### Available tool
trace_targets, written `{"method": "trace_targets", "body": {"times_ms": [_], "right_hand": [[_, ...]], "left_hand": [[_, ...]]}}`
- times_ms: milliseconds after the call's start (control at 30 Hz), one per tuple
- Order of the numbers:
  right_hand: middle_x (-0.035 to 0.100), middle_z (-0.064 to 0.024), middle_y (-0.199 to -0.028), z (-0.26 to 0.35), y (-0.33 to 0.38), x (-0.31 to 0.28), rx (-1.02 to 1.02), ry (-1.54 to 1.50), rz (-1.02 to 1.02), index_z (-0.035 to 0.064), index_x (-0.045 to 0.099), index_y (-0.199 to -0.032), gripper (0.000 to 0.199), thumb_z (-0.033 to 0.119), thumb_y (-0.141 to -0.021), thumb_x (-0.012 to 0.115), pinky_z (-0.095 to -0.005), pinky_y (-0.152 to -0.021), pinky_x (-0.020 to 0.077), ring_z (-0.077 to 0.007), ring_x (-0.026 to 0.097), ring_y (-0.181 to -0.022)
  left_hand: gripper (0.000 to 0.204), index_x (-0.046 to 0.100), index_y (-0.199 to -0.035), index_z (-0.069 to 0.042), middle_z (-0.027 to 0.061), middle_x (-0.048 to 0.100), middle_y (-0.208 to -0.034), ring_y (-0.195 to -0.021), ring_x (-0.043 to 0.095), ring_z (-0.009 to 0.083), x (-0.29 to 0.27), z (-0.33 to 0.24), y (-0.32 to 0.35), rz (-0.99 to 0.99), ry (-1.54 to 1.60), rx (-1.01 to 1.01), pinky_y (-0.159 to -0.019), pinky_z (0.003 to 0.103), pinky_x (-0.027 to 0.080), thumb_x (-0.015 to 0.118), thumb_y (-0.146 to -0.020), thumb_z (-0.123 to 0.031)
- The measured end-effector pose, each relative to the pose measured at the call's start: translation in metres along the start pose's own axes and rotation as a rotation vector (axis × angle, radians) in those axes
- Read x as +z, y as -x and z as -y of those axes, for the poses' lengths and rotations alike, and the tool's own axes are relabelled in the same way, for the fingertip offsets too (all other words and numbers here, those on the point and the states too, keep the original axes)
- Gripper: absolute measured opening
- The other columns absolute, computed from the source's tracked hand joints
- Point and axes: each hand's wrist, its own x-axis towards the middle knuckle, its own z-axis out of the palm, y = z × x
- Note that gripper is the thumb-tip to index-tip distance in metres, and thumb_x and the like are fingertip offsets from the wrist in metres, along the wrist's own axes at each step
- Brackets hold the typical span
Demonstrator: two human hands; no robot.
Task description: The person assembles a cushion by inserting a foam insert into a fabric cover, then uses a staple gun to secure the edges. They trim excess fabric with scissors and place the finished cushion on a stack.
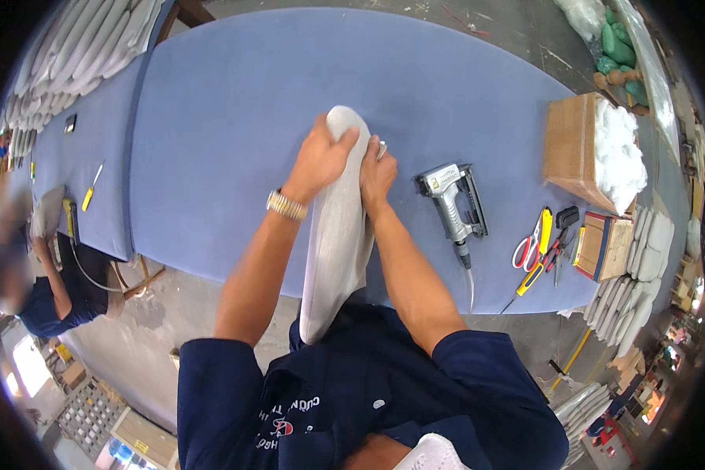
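A light grey fabric-covered padded cushion stands on its narrow edge between my arms, one end towards my body and the rounded end over the blue table. My left hand is closed around its left side near the far end, thumb over the top edge. From the other side my right hand grips it, fingers pressed together at the fabric. The cushion's underside and some fingertips are hidden. To the right of my right hand a silver staple gun lies on the table with its air hose attached.
Scissors, a yellow-handled cutter and pliers lie at the right. Beyond them stand a cardboard box of white stuffing and a small wooden box. Grey cushions are stacked far left; a co-worker sits at the left.
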Motion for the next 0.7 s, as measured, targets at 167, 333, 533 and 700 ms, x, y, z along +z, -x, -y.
{"method": "trace_targets", "body": {"times_ms": [167, 333, 533, 700], "right_hand": [[0.071, -0.0321, -0.092, -0.011, -0.01, 0.005, -0.052, 0.005, -0.034, -0.007, 0.073, -0.096, 0.057, 0.045, -0.103, 0.05, -0.0553, -0.08, 0.0499, -0.0506, 0.068, -0.089], [0.072, -0.0307, -0.093, -0.015, -0.015, 0.009, -0.076, 0.069, -0.07, -0.0043, 0.074, -0.099, 0.055, 0.045, -0.103, 0.05, -0.056, -0.083, 0.0506, -0.05, 0.069, -0.094], [0.073, -0.0277, -0.098, -0.017, -0.02, 0.005, -0.104, 0.098, -0.034, -0.0017, 0.075, -0.102, 0.055, 0.047, -0.102, 0.049, -0.0554, -0.085, 0.0516, -0.0494, 0.069, -0.096], [0.074, -0.0247, -0.103, -0.022, -0.024, 0.0, -0.075, 0.033, 0.021, -0.0003, 0.075, -0.105, 0.053, 0.048, -0.1, 0.054, -0.0497, -0.088, 0.0519, -0.0442, 0.07, -0.101]], "left_hand": [[0.084, 0.029, -0.155, 0.01, 0.0355, 0.05, -0.145, -0.139, 0.05, 0.0408, -0.008, -0.032, 0.004, 0.042, 0.083, -0.13, -0.113, 0.042, 0.041, 0.062, -0.099, -0.043], [0.084, 0.025, -0.156, 0.008, 0.0364, 0.046, -0.149, -0.14, 0.048, 0.0432, 0.009, 0.023, 0.071, -0.051, 0.147, 0.075, -0.115, 0.042, 0.039, 0.065, -0.097, -0.037], [0.09, 0.017, -0.161, 0.0, 0.0365, 0.063, -0.124, -0.108, 0.066, 0.0508, 0.009, 0.033, 0.217, -0.009, 0.03, -0.081, -0.094, 0.051, 0.053, 0.067, -0.092, -0.027], [0.092, 0.019, -0.161, -0.003, 0.034, 0.062, -0.13, -0.112, 0.065, 0.0504, 0.02, 0.067, 0.307, -0.084, -0.069, -0.133, -0.098, 0.052, 0.052, 0.073, -0.089, -0.023]]}}
